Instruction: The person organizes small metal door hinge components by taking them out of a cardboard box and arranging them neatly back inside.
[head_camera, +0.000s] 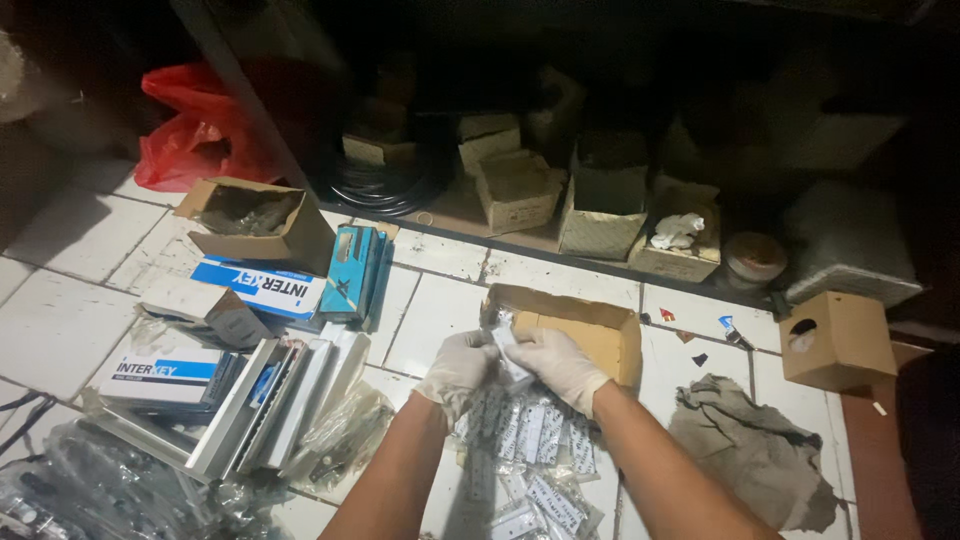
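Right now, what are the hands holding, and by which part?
Both hands, left and right, pinch a small clear plastic packet between them, one at each side, above the pile of similar packets.

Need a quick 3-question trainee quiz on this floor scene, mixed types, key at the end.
1. True or false: both hands wear light-coloured gloves.
2. Which lies to the right of the forearms on the tiles? A) a grey rag B) a red plastic bag C) a stack of blue-and-white boxes
3. Fill in: the hands hold a small clear packet in front of an open brown ____ box.

Key
1. True: left hand and right hand are both gloved.
2. A: the grey rag; the red plastic bag and the blue-and-white boxes are on the left.
3. cardboard: the small clear packet is before the open cardboard box.
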